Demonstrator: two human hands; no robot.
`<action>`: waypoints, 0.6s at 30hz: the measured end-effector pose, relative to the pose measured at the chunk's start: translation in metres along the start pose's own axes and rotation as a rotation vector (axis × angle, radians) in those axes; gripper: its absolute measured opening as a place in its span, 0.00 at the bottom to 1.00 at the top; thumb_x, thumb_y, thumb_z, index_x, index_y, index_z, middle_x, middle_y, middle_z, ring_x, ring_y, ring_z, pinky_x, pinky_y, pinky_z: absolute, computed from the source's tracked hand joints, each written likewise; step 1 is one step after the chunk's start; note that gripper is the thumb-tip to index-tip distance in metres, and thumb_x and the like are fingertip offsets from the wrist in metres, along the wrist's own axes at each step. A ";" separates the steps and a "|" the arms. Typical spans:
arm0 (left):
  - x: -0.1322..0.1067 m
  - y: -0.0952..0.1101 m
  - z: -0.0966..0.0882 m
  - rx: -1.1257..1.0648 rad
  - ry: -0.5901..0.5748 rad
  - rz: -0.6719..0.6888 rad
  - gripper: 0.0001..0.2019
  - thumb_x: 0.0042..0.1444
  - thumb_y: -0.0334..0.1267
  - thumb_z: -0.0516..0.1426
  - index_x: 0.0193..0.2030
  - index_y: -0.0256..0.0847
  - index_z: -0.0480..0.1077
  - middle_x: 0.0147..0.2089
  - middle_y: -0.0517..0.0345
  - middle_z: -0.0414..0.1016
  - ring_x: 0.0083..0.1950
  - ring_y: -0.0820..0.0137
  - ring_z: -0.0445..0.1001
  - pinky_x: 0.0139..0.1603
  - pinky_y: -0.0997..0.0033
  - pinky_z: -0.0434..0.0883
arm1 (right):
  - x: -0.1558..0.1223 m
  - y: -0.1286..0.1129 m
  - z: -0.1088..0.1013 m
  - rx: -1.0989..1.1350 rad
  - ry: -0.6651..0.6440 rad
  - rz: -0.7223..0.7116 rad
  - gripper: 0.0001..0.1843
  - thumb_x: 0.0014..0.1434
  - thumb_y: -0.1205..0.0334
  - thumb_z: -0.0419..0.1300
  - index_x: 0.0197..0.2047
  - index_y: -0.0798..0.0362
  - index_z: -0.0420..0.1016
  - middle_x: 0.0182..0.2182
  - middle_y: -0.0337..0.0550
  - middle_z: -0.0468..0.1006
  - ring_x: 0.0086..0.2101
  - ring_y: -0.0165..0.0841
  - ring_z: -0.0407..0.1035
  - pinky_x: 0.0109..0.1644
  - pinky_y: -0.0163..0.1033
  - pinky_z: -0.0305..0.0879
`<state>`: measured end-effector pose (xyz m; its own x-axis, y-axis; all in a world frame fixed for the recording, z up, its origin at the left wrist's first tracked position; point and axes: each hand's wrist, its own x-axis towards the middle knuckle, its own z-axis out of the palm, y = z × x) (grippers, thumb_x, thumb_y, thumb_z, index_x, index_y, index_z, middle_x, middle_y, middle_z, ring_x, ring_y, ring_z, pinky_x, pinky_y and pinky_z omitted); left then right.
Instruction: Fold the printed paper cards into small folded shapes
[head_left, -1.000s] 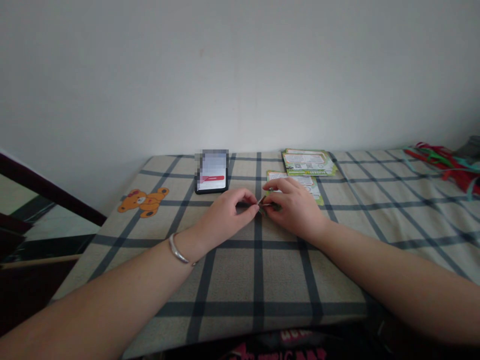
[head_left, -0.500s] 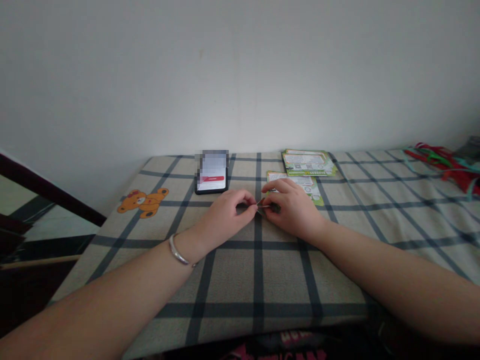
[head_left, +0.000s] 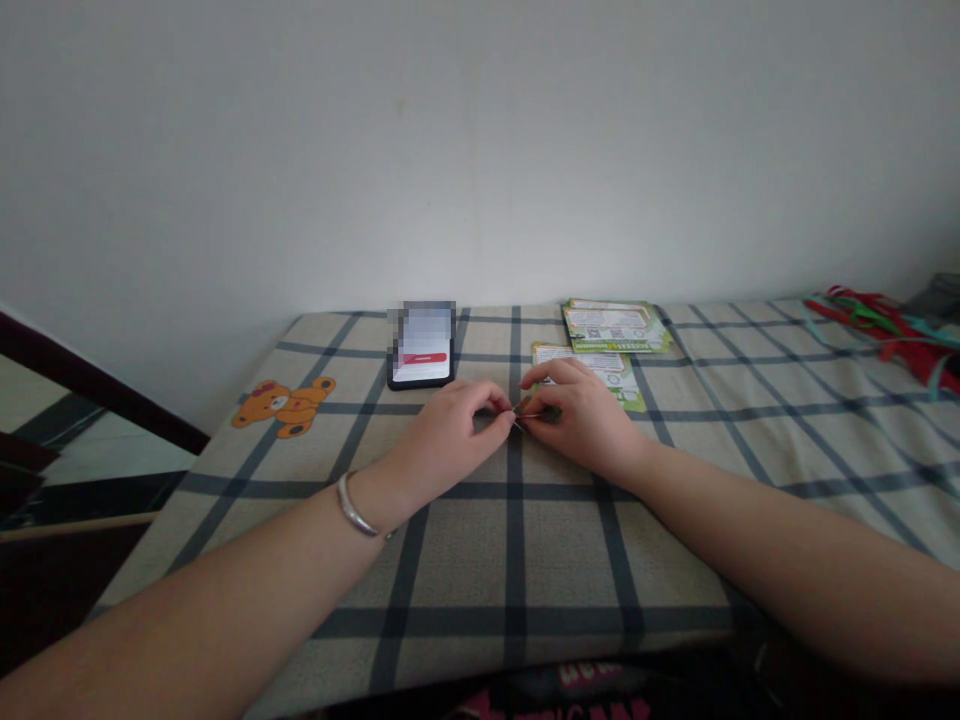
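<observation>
Above the middle of the table, my left hand (head_left: 461, 428) pinches with thumb and forefinger. My right hand (head_left: 589, 412) faces it, its fingertips closed in a pinch almost touching the left ones. Between them shows a tiny thin, pale-edged item (head_left: 519, 425), too small and too covered by fingers to name. Just behind my right hand lies a green-and-white printed leaflet (head_left: 628, 382), partly hidden by it. Farther back is a stack of similar leaflets (head_left: 615, 328).
A phone (head_left: 424, 350) with a lit, partly blurred screen is behind my left hand. An orange teddy bear picture (head_left: 285, 406) lies at the left on the checked tablecloth (head_left: 465, 560). Red and green strips (head_left: 885, 335) are heaped far right. A wall (head_left: 480, 150) borders the back.
Both hands keep their pinch in nearly the same place. The small item between the fingertips looks slightly turned, and the whole view has shifted a little.
</observation>
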<state>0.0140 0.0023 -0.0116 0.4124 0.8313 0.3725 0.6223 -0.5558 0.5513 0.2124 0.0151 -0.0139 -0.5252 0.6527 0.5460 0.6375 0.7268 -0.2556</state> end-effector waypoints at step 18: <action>-0.002 0.009 -0.008 0.542 -0.066 0.332 0.06 0.63 0.35 0.53 0.41 0.37 0.71 0.42 0.54 0.75 0.48 0.61 0.69 0.50 0.57 0.67 | -0.002 -0.005 -0.009 -0.114 -0.012 -0.017 0.03 0.53 0.63 0.63 0.33 0.52 0.78 0.44 0.46 0.77 0.47 0.39 0.67 0.54 0.46 0.63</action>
<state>0.0134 -0.0045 -0.0020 0.6704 0.6237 0.4021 0.6956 -0.7169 -0.0478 0.2152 0.0085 -0.0063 -0.5429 0.6434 0.5396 0.6879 0.7094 -0.1538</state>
